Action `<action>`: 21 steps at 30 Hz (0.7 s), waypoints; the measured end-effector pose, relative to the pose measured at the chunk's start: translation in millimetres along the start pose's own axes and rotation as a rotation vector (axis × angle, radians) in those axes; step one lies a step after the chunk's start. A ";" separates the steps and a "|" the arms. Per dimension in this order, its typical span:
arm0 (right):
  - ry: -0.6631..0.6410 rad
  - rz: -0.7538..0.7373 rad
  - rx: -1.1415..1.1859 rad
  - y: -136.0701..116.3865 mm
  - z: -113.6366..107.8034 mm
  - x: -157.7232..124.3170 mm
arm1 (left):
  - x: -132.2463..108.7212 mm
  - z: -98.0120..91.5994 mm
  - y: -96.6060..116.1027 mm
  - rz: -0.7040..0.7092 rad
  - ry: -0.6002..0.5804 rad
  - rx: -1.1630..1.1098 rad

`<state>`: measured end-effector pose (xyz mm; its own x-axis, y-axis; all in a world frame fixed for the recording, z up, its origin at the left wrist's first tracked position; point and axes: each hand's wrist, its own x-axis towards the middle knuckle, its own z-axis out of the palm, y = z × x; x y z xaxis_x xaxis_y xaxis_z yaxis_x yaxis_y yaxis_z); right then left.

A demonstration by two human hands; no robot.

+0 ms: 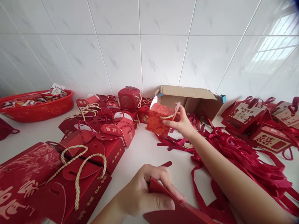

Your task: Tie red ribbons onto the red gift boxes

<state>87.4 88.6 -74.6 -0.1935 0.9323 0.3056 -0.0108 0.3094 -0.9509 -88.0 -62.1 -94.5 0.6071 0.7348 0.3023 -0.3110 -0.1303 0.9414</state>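
My left hand [144,189] is closed on a dark red gift box [187,214], its thumb on the near face; only part of the box shows at the bottom edge. My right hand [183,123] reaches forward, its fingers closed on the side of a small orange-red gift bag [161,118] with a gold cord. The bag is held a little above the white table, in front of an open cardboard box [187,91]. A pile of dark red ribbons [243,158] lies under and beside my right forearm.
Several red gift boxes [112,152] with rope handles crowd the left. Behind them at far left is a red plastic basin [46,110] full of small packets. More red boxes [268,138] sit at the right. A white tiled wall [163,59] closes the back.
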 end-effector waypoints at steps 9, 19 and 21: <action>-0.352 -0.187 -0.011 39.0 38.0 -45.8 | 1.5 1.2 0.5 -0.008 0.012 -0.070; -0.321 -0.282 -0.770 60.8 66.7 68.7 | 2.6 6.9 2.2 0.026 0.048 -0.234; -0.338 -0.283 -0.883 71.6 79.9 70.7 | 4.3 8.8 3.1 0.019 0.054 -0.264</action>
<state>-5.4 161.7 -125.0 -0.5682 0.7425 0.3548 0.6097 0.6694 -0.4244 -79.9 -65.2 -89.0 0.5621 0.7690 0.3044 -0.5063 0.0289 0.8618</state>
